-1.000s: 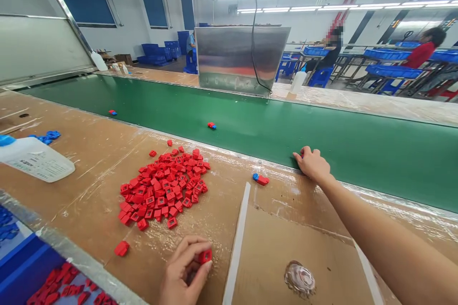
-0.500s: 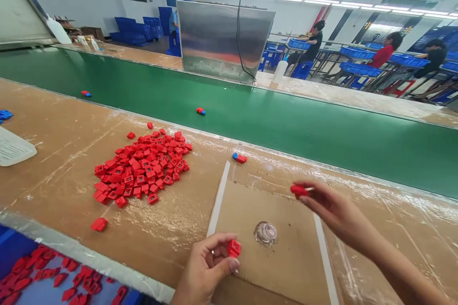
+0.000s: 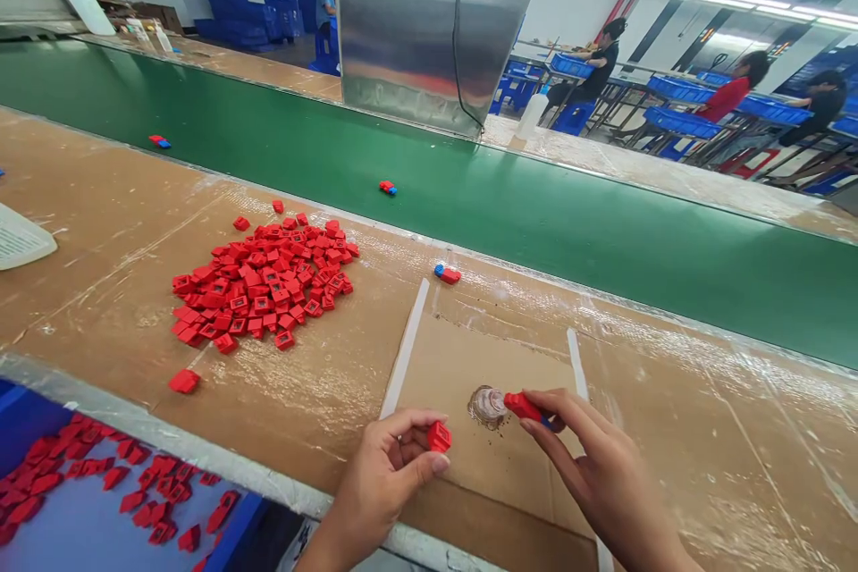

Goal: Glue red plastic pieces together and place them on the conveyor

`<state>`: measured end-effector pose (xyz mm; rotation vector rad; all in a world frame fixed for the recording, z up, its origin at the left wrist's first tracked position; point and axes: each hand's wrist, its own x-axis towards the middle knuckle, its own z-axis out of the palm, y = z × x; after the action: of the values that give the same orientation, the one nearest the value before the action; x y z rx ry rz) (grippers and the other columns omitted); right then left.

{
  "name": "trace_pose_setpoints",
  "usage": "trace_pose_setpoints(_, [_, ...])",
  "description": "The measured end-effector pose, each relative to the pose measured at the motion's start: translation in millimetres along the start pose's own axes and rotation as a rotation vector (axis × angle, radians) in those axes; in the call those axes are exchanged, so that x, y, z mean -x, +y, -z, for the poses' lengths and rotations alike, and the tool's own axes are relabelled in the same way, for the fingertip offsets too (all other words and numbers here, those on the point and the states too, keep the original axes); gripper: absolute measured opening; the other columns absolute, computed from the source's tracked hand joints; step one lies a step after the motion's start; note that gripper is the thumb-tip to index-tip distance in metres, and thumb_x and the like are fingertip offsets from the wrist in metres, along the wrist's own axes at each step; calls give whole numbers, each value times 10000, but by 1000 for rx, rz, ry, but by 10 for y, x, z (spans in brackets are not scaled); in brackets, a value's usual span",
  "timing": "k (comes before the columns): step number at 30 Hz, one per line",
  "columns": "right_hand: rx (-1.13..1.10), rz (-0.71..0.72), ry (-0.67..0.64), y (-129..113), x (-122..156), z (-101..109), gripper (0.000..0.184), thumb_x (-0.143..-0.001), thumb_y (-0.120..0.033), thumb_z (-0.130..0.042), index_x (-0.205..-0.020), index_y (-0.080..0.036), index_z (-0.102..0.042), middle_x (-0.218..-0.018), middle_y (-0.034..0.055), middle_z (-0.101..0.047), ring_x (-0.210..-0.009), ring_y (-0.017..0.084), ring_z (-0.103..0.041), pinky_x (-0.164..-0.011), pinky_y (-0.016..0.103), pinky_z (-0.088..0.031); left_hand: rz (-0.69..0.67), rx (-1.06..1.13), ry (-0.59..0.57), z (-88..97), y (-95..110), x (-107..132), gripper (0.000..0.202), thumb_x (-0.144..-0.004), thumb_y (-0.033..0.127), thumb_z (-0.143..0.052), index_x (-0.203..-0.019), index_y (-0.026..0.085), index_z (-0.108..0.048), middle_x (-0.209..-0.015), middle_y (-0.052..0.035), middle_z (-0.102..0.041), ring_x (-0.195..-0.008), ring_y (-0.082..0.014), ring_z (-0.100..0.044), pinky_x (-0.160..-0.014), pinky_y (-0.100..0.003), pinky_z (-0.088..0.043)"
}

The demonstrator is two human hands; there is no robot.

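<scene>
My left hand (image 3: 407,458) pinches a small red plastic block (image 3: 439,436) between thumb and forefinger; a square recess shows in its face. My right hand (image 3: 582,447) grips a longer red plastic piece (image 3: 521,406) with some blue at its lower end, partly hidden by the fingers. The tip of that piece is at the edge of a whitish, glossy lump (image 3: 488,403) on the cardboard sheet (image 3: 456,349); I cannot tell if they touch. To the left lies a heap of similar red blocks (image 3: 268,281). A red-and-blue piece (image 3: 447,273) rests beyond the cardboard.
A green conveyor belt (image 3: 569,197) crosses behind the bench, carrying red-and-blue pieces (image 3: 387,188). At lower left, a blue bin (image 3: 234,532) holds more red parts. A metal panel (image 3: 429,36) and a white bottle (image 3: 533,116) stand beyond the belt. People sit farther back.
My right hand has come left and down with its red piece, from the cardboard's right side to the whitish lump. My left hand keeps its block. The view has tilted slightly.
</scene>
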<state>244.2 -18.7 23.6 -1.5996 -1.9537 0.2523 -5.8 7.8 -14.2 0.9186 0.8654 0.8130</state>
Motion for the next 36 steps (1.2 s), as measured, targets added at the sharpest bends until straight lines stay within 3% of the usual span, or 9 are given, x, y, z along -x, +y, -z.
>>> trace_pose_setpoints(18, [66,59,13,-87,20,-64,153,-1028,-336,-496,-1113,-241,-581,-950,15,-648,-804,160,-625,-712,262,-473,9,-45,-45,-8,11,27,312,-823,314,-731,-1108,199,-682,-899,-13,-670,-826,-123,-595,-772,-222,-479])
trace_pose_setpoints(29, [69,82,31,-120,-42,13,149,-1019,-319,-514,-1117,-235,-588,-987,26,-658,-849,168,-629,-732,269,-483,-19,-35,-49,-3,-35,10,326,-832,315,-723,-1133,199,-680,-899,-15,-664,-828,-128,-587,-765,-235,-481])
trace_pose_setpoints(33, [47,-9,114,-206,-49,57,194,-999,-364,-535,-1143,-250,-598,-1043,35,-660,-880,188,-626,-759,292,-494,-6,-10,-44,-8,-22,11,334,-811,311,-747,-1121,203,-684,-914,-19,-671,-835,-127,-601,-764,-229,-490])
trace_pose_setpoints(36, [-111,-124,164,-355,35,-5,193,-971,-365,-578,-1134,-264,-604,-1043,29,-668,-870,180,-644,-763,277,-521,15,39,-41,-14,18,15,353,-784,300,-774,-1103,205,-658,-938,-25,-683,-845,-136,-628,-783,-248,-505])
